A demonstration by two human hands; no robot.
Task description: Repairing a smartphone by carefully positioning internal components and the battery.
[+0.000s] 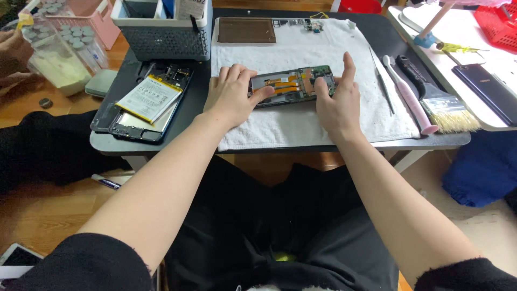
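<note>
The opened phone frame (292, 86), its orange flex cables and green board showing, lies flat on the white towel (301, 121) and is held between both hands. The left hand (231, 94) pinches its left end in a closed grip, thumb on top. The right hand (336, 97) presses its right end, index finger raised. Beyond, on the dark table (377, 32), lie a brown panel (246, 30), another opened phone with its battery (148, 99) at left, and a brush (439, 99) at right.
</note>
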